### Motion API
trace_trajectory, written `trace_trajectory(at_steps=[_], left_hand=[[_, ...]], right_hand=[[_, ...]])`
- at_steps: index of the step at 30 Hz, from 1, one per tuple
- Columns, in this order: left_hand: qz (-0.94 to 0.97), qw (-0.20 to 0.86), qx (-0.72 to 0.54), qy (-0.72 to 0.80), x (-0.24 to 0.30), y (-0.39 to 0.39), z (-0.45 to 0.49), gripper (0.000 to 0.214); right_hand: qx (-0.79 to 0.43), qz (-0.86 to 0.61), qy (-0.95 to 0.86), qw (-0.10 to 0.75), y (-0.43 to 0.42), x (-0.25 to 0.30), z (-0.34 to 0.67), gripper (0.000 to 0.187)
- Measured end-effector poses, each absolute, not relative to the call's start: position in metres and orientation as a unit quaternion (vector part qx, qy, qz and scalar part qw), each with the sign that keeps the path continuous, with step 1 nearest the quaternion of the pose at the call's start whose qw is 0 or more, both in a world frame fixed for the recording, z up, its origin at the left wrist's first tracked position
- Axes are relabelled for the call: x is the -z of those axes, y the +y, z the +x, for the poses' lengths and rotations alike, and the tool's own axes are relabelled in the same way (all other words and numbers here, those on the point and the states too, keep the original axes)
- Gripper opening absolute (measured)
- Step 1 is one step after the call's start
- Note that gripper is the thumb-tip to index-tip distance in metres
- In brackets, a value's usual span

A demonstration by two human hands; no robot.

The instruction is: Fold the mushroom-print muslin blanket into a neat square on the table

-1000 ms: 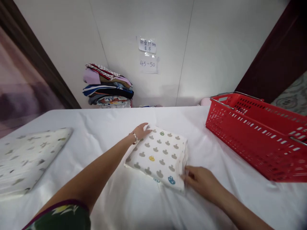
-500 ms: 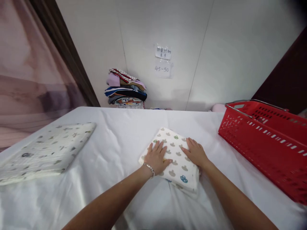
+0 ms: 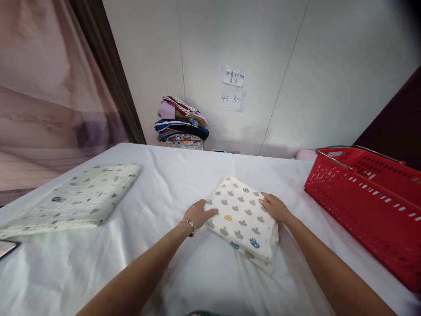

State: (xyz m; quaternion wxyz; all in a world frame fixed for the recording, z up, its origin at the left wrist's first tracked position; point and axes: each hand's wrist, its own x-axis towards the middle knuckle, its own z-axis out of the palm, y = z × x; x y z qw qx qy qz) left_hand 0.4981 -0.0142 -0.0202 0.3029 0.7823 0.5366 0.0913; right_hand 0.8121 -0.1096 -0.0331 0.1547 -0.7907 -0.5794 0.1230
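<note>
A folded white cloth (image 3: 241,217) printed with grey, green, yellow and blue shapes lies on the white-covered table (image 3: 171,175). My left hand (image 3: 198,213), with a bracelet at the wrist, rests against the cloth's left edge, thumb on top and fingers curled at its side. My right hand (image 3: 275,207) lies on the cloth's right edge, fingers together and flat along it. Both hands flank the cloth.
A red plastic basket (image 3: 368,197) with metal handles stands at the right. Another folded patterned cloth (image 3: 82,197) lies at the left. A pile of folded clothes (image 3: 181,124) sits against the back wall under paper notes (image 3: 233,87). A curtain hangs at the left.
Both hands have slid off the top of the cloth to its left and right edges. The view has shifted a little to the left.
</note>
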Motion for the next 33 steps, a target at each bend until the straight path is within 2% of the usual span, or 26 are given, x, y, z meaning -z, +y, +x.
trace_trajectory(at_steps=[2, 5, 8, 11, 17, 21, 25, 29, 33], left_hand=[[0.795, 0.295, -0.101, 0.520, 0.017, 0.009, 0.496, 0.045], [0.818, 0.223, -0.120, 0.516, 0.005, 0.059, 0.494, 0.040], [0.805, 0.190, -0.118, 0.549, -0.005, 0.104, 0.491, 0.043], [0.799, 0.180, -0.115, 0.562, -0.002, 0.116, 0.485, 0.050], [0.823, 0.187, -0.159, 0.513, 0.028, 0.052, 0.456, 0.063], [0.759, 0.312, -0.226, 0.524, 0.035, 0.004, 0.433, 0.067], [0.655, 0.423, -0.275, 0.563, 0.030, -0.024, 0.422, 0.067], [0.648, 0.387, -0.351, 0.554, 0.028, -0.044, 0.416, 0.046], [0.747, 0.290, -0.392, 0.453, 0.031, -0.065, 0.408, 0.033]], right_hand=[[-0.115, -0.799, -0.572, 0.147, -0.111, 0.032, 0.802, 0.046], [-0.117, -0.802, -0.571, 0.135, -0.119, 0.030, 0.762, 0.044], [-0.153, -0.774, -0.596, 0.154, -0.129, 0.028, 0.714, 0.050], [-0.168, -0.761, -0.601, 0.177, -0.135, 0.027, 0.686, 0.054], [-0.167, -0.753, -0.603, 0.205, -0.136, 0.032, 0.691, 0.050], [-0.145, -0.765, -0.594, 0.202, -0.138, 0.038, 0.691, 0.056], [-0.140, -0.764, -0.584, 0.238, -0.141, 0.046, 0.691, 0.062], [-0.151, -0.734, -0.578, 0.324, -0.148, 0.055, 0.695, 0.058], [-0.091, -0.699, -0.600, 0.377, -0.159, 0.053, 0.692, 0.053]])
